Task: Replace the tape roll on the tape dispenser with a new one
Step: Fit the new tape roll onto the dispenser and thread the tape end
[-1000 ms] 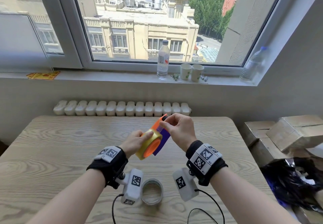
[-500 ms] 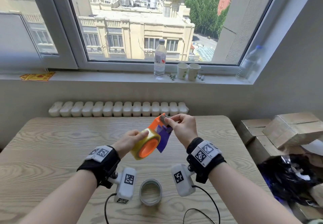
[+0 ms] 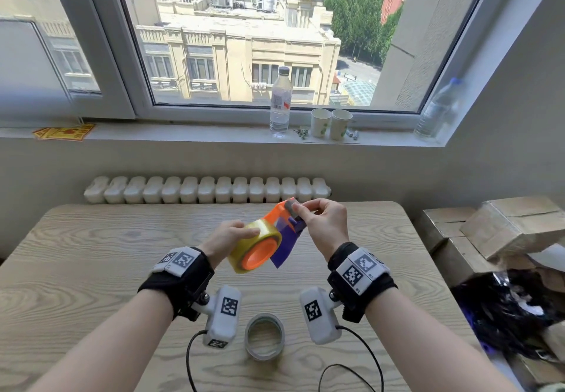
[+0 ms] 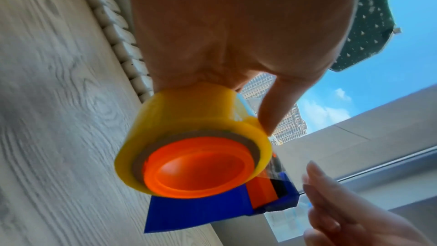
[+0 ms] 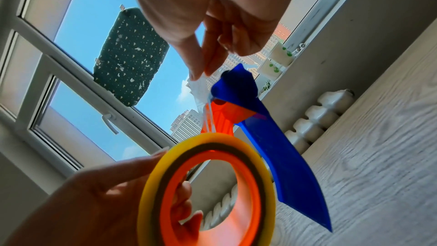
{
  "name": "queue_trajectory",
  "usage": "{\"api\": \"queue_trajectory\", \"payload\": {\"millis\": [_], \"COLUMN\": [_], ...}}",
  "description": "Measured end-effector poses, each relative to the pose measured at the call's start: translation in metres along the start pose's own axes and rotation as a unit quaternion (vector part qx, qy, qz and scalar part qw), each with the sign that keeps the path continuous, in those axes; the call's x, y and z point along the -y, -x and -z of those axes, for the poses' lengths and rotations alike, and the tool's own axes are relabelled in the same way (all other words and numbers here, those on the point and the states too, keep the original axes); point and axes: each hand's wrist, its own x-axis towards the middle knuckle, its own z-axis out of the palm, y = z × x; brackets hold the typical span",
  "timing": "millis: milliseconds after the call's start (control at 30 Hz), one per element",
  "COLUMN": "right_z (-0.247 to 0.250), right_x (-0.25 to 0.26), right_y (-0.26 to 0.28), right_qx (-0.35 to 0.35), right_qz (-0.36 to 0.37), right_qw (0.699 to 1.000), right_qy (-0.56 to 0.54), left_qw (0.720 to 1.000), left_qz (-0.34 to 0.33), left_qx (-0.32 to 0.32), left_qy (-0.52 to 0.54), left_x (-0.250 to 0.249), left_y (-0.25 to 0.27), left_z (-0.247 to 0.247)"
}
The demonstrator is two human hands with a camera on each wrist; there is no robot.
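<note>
I hold an orange and blue tape dispenser (image 3: 282, 212) above the wooden table (image 3: 91, 254). A yellow tape roll (image 3: 255, 232) sits on its orange hub. My left hand (image 3: 244, 232) grips the roll (image 4: 179, 115) from the left, with fingers curled inside the hub in the right wrist view. At the dispenser's cutter end my right hand (image 3: 301, 208) pinches the clear free end of the tape (image 5: 197, 83) between thumb and forefinger. The blue blade (image 5: 283, 156) hangs below the roll. A nearly spent tape roll (image 3: 264, 337) lies flat on the table between my wrists.
A white radiator (image 3: 208, 189) runs behind the table's far edge. On the windowsill stand a water bottle (image 3: 280, 101), two paper cups (image 3: 330, 122) and another bottle (image 3: 437, 110). Cardboard boxes (image 3: 504, 226) and a dark bag (image 3: 507, 309) crowd the right side.
The dispenser has tilted so the roll's orange hub faces me more. My right hand's pinch has shifted slightly right along the cutter end. My left hand keeps its grip.
</note>
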Motion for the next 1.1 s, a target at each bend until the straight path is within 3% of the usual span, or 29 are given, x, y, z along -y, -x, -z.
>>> {"api": "queue_trajectory", "payload": {"millis": [267,633,1100], "right_z": [0.002,0.012,0.018], "right_x": [0.006,-0.011,-0.025], "right_y": [0.004,-0.014,-0.022], "right_qx": [0.007,-0.024,-0.013], "right_qz": [0.042,-0.019,-0.027], "right_qw": [0.999,1.0,1.0], "right_qy": [0.018,-0.001,0.004], "left_qw": [0.995,0.988,0.993], "left_qz": [-0.018,-0.036,-0.047], "left_qx": [-0.028,-0.075,-0.049], "left_qy": [-0.096,-0.133,-0.097], "left_x": [0.002,0.005,0.0], "left_y": [-0.007,0.002,0.01], "left_z": [-0.001,-0.008,-0.009]}}
